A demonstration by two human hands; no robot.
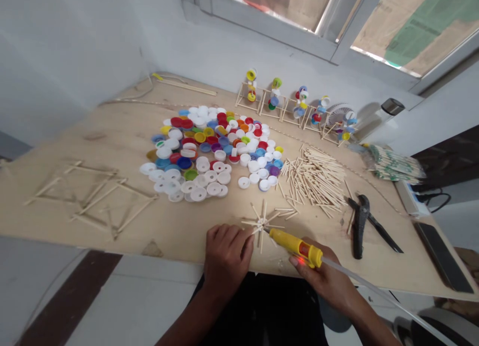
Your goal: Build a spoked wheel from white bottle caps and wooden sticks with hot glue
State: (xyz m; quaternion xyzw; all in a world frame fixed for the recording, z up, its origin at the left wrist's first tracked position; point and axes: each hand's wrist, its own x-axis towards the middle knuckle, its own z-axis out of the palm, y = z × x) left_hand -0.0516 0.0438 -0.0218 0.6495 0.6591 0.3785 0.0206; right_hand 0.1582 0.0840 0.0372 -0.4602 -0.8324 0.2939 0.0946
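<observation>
My right hand (327, 273) grips a yellow hot glue gun (295, 244), a red light glowing on its body and a long clear glue stick (377, 291) running out of its back. The nozzle touches or nearly touches the middle of a spoked wheel (262, 223), made of thin wooden sticks round a small white centre. At the wheel's left edge, my left hand (228, 251) is closed, thumb and forefinger pinching a spoke. Its other fingers are curled against the table. Beside the wheel lie a few loose sticks (286, 212).
Behind lies a heap of coloured bottle caps (205, 146), with a stick pile (314, 179) to its right. Stick frames (93, 186) lie left. Cap-wheel models (275, 104) line the wall. Black cutters (361, 226) and a phone-like dark slab (443, 256) are at right.
</observation>
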